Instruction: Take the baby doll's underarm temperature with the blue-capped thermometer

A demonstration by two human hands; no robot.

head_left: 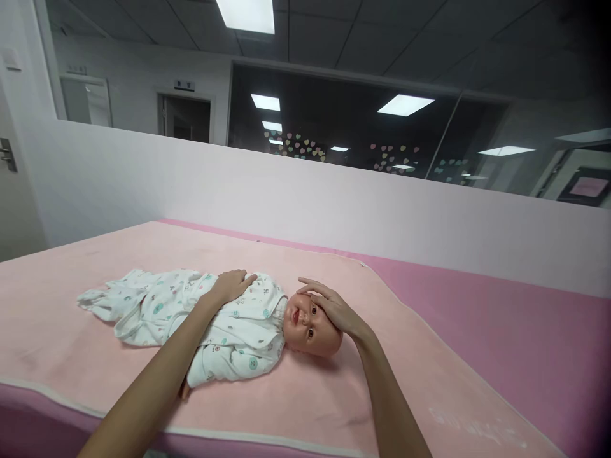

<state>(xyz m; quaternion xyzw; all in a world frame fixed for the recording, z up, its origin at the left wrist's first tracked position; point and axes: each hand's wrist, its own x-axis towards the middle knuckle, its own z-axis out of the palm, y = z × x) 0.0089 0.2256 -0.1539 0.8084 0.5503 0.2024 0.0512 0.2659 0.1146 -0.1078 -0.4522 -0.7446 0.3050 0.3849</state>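
A baby doll (300, 327) lies on its back across a peach-pink mat, its head to the right and its legs to the left. It wears a white printed outfit (241, 331) with small green and brown motifs. My left hand (233, 285) rests palm down on the doll's chest, fingers stretched out. Against the upper side of the doll's head lies my right hand (331, 306), its fingers extended over the forehead and far side. One small doll hand (184, 389) shows beside my left forearm. My palms are hidden from view.
The peach-pink mat (114, 245) has a pale edging and covers a pink padded surface (477, 318). Behind stands a low white wall (286, 197) topped by glass with heart stickers (305, 147). A door with a handle (8, 156) is at the far left.
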